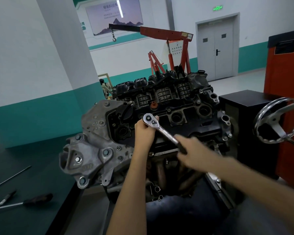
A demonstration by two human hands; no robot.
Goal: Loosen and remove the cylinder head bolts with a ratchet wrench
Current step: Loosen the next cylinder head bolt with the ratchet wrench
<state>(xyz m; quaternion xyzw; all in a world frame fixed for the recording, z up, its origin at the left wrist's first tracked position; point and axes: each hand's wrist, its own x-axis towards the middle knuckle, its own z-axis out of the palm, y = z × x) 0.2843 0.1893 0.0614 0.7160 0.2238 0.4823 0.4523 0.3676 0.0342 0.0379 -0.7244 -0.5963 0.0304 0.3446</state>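
A dark engine [176, 106] on a stand fills the middle, its black cylinder head cover [199, 126] facing up with round plug wells. A chrome ratchet wrench [161, 130] lies across the cover, head at the upper left. My left hand [143, 133] grips the ratchet head from below, fingers curled round it. My right hand [190, 150], blurred by motion, holds the black handle end. The bolt under the ratchet head is hidden. A grey bracket [92, 141] bolts onto the engine's left end.
Screwdrivers [24, 203] and a long rod [10, 178] lie on the dark bench at left. A chrome handwheel [277, 119] juts out at right beside a black box [241, 102] and an orange cabinet [285, 78]. A red engine crane [168, 33] stands behind.
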